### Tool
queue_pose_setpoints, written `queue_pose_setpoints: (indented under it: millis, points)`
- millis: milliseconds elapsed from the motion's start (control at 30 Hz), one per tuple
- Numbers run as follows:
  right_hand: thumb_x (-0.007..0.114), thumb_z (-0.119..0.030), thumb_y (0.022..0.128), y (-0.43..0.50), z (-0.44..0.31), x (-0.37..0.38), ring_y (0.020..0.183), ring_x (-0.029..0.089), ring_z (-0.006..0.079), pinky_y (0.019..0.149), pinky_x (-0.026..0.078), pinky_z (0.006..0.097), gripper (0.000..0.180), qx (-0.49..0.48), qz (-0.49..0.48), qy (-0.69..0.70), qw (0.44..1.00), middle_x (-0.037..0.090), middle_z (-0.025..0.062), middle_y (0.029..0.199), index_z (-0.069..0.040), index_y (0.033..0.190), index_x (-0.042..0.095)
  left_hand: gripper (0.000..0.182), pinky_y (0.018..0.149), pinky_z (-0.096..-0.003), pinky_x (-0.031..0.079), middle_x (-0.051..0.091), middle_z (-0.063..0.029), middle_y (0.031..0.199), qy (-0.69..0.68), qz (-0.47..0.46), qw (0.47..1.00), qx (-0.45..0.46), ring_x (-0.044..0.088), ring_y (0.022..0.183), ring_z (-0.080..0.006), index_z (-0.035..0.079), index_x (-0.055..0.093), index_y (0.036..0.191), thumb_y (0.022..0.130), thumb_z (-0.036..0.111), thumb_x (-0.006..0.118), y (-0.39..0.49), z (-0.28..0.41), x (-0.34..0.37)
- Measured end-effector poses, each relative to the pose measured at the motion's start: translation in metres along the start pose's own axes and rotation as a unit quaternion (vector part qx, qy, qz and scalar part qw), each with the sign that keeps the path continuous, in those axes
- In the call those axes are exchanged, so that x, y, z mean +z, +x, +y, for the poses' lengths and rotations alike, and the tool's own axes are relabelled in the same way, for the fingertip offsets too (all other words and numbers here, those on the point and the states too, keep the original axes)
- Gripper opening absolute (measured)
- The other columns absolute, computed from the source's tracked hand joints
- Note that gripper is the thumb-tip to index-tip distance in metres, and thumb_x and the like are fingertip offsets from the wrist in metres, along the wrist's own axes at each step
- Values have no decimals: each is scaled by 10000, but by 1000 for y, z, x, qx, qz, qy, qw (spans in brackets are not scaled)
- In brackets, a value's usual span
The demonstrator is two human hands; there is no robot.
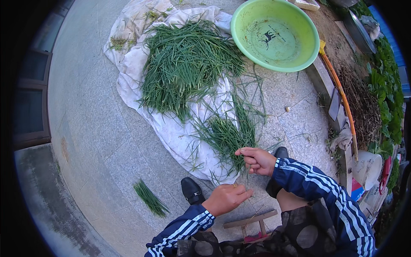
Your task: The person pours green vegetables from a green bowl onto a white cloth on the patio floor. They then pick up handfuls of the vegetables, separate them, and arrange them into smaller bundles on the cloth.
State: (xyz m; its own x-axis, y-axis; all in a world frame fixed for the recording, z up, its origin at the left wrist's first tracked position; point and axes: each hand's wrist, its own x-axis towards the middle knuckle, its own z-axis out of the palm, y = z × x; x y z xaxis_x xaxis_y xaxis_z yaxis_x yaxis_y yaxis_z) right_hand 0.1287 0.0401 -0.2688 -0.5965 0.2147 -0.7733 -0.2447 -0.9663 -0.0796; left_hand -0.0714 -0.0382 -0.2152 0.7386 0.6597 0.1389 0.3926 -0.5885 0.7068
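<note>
A large heap of thin green stalks, like garlic chives [189,61], lies on a crumpled white cloth [160,128]. Nearer to me, a smaller loose pile of the same stalks [226,135] spreads over the cloth's edge. My right hand [260,160] is at this pile's near end, fingers curled with the index finger and thumb together. Just below the cloth's tip is my left hand [226,198], its fingers bent and a ring on one. Whether either hand pinches a thin stalk is too small to tell. A neat small bunch [150,198] rests on the stone paving at the left.
A green plastic basin [276,35] stands at the upper right. An orange-handled tool [342,93] leans along the stone kerb, near a white bucket [367,168]. My black shoes flank the cloth's near end, and a low wooden stool [250,221] is below my hands.
</note>
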Motion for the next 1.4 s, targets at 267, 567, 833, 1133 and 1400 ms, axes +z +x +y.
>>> queue_pose_setpoints:
  millis: [267,567,833,1133,1400]
  points:
    - [600,-360,839,32,-7,-32,681,615,248,686,505,394,324,-224,139,-706,658,617,110,824,-76,993,619,110,602,-274,466,577,-45,843,-159,144,965,-151,595,726,-173,76,619,931,867,143,559,8,-13,-28]
    - [713,-389,710,102,-31,25,882,572,366,777,445,413,541,-271,390,-718,509,600,177,891,30,1001,534,367,746,-238,399,594,-72,921,-415,235,807,-347,488,781,-102,10,525,816,999,280,357,-4,-29,-49]
    - [621,-175,779,45,-45,44,953,588,258,849,442,333,263,-333,64,-401,851,618,137,1014,16,956,588,350,676,-249,392,588,-83,855,-451,289,757,-374,445,676,-99,59,459,777,998,308,353,-9,-34,-49]
    - [613,-302,868,23,-48,36,797,622,191,723,518,329,288,-124,-77,12,989,620,83,866,-28,950,583,208,497,-245,385,458,13,646,-593,323,603,-424,374,492,-53,61,471,871,966,246,469,-9,-34,-48]
    - [663,-199,829,7,-37,51,713,534,82,594,443,235,334,-91,-41,-103,990,621,41,886,-21,1090,555,221,441,-195,268,408,43,588,-639,335,545,-427,302,467,-30,35,554,974,959,246,487,-8,-36,-52]
